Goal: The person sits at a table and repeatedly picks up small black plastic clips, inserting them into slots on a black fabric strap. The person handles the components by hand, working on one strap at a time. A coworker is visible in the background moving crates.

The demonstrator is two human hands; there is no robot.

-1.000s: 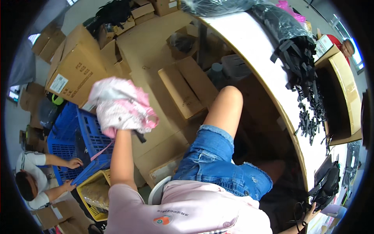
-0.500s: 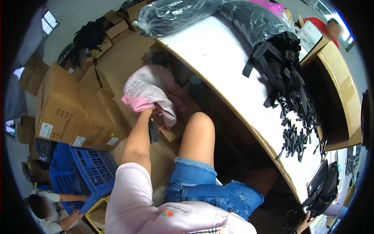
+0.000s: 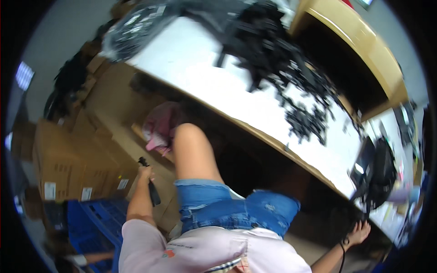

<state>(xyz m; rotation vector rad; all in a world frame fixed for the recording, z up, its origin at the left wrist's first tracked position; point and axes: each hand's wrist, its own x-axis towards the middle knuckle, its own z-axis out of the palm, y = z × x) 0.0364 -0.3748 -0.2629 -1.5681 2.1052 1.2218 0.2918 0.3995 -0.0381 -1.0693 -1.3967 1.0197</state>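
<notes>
Head view, a bit blurry, and the big thing is a white table [image 3: 205,59] running from 11 o'clock round to 4. Brown boxes [image 3: 63,159] are stacked at 9, an open carton [image 3: 341,16] sits at 2 with its dark mouth facing us, and a blue crate [image 3: 88,223] is down at 8. Up on the tabletop there's a clear plastic bag [image 3: 136,32] at 11 and a heap of black straps [image 3: 266,41] at 1, with small black pieces [image 3: 307,123] strewn between 2 and 3. The black bag [image 3: 381,170] is just past 3, by the table edge. Crumpled pink cloth [image 3: 159,127] lies under the table toward 9, right beside the knee. Right hand [image 3: 359,232] is at 4, just below the black bag, fingers loosely spread; can't tell if the tips touch it. Left hand [image 3: 145,173], at 8, has its fingers curled round a short black strap [image 3: 154,194], which pokes out both ends.
</notes>
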